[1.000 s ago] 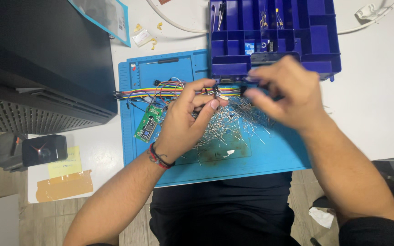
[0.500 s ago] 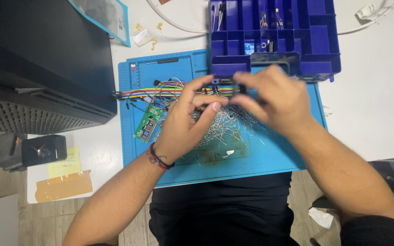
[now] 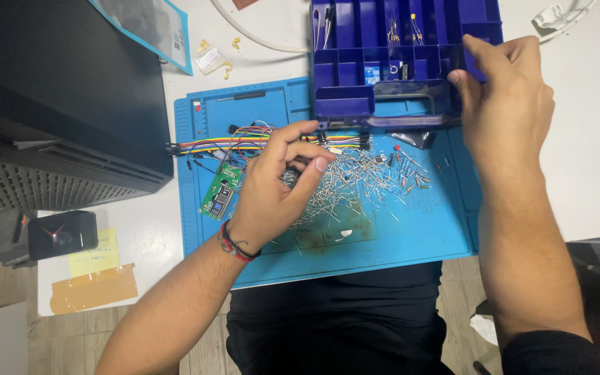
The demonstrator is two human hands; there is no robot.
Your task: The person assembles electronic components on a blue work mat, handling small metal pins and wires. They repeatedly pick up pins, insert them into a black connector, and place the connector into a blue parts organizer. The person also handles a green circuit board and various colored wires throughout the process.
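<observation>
Right hand (image 3: 505,104) has swung to two o'clock, fingers curled on the stiff blue box (image 3: 411,62); left hand (image 3: 272,187) pinches light, bendy resistors (image 3: 355,180).

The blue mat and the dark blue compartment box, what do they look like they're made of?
The blue mat looks like silicone or soft rubber: matte, with moulded ridges, recessed trays and a brownish stain. The compartment box looks like rigid moulded plastic: glossy dark blue, with thin straight dividers. The right hand touches its edge.
</observation>
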